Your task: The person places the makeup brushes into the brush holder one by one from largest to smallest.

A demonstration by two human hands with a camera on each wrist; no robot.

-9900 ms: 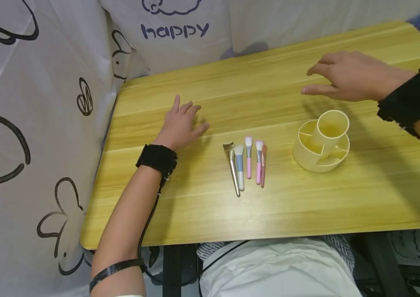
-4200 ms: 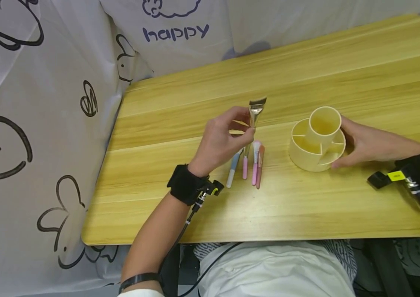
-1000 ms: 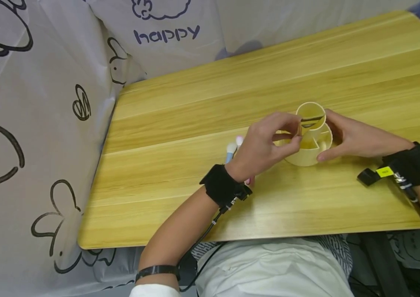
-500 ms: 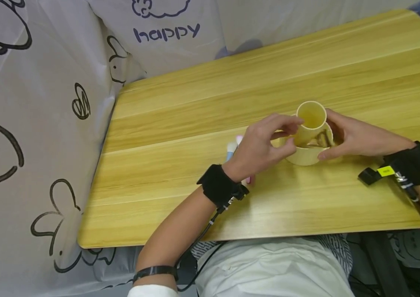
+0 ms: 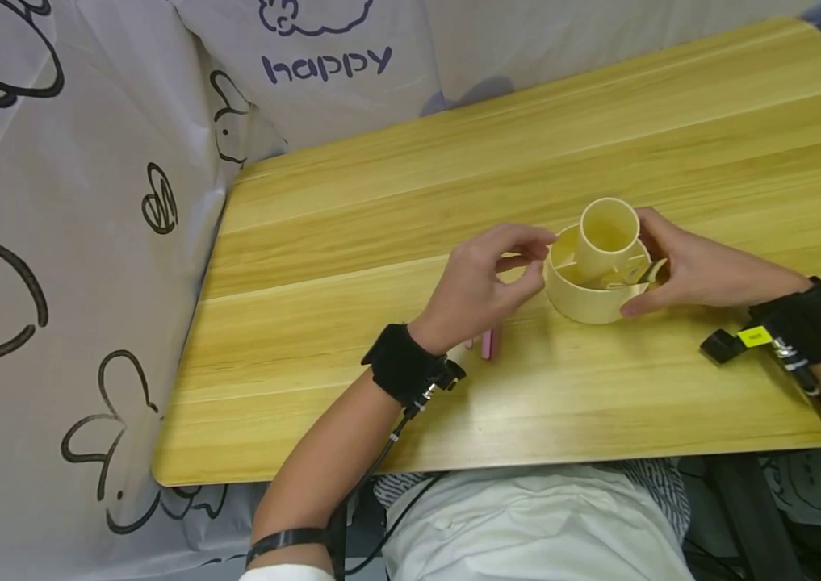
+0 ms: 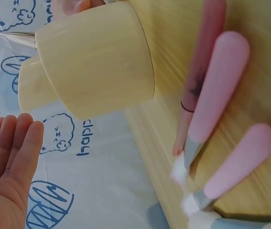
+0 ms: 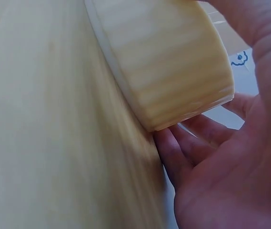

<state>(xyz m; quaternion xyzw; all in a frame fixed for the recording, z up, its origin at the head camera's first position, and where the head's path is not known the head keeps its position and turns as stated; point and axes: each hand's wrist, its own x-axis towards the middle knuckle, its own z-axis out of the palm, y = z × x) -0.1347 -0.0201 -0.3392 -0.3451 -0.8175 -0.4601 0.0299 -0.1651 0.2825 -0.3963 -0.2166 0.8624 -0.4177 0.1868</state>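
A cream round makeup brush holder (image 5: 588, 303), with a taller cup rising from its divided base, stands on the table. My right hand (image 5: 704, 262) grips its right side, thumb at the front and fingers behind. A metallic flat makeup brush (image 5: 648, 274) leans inside an outer compartment, its head at the rim near the right thumb. Just left of the holder, my left hand (image 5: 486, 278) has loosely bent fingers with nothing between them. Below it lie pink makeup brushes (image 6: 221, 86), a darker rose one (image 6: 204, 52) and a blue-and-white one (image 6: 240, 224), mostly covered in the head view.
The wood-grain table (image 5: 352, 323) extends widely around the holder. A white printed curtain (image 5: 352, 105) hangs along its back and left sides. Cables (image 5: 381, 460) run from the wrist cameras, and the person's lap is at the front edge.
The left hand lifted the metallic brush from the row, carried it right, released it into the holder and drew back left. The right hand came down onto the holder, which shifted slightly left.
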